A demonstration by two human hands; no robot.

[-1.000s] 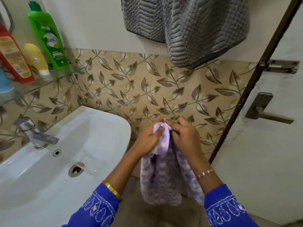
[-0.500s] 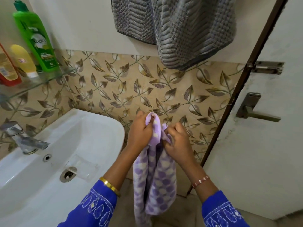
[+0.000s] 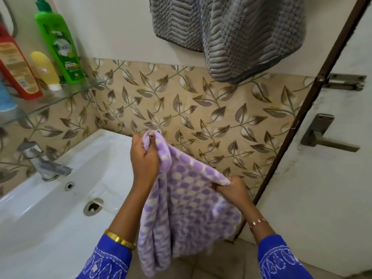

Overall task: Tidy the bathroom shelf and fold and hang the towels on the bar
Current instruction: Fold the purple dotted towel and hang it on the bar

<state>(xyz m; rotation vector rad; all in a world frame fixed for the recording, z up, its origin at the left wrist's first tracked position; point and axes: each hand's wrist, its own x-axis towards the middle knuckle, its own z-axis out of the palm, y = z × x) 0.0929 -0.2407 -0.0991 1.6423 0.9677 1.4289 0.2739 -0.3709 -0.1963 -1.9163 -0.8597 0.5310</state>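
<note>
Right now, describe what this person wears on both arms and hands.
Both forearms end in blue sleeves with white embroidery. The left wrist carries a plain gold bangle; the right wrist a thin bracelet of pinkish and white beads. The left hand and right hand are bare.

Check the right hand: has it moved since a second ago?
Yes. The right hand, still pinching the purple towel, has dropped down and away from the left hand, toward the door frame.

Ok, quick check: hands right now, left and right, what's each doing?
Left hand: closed, gripping the top corner of the purple dotted towel.
Right hand: closed, pinching the towel's edge lower down.
</note>
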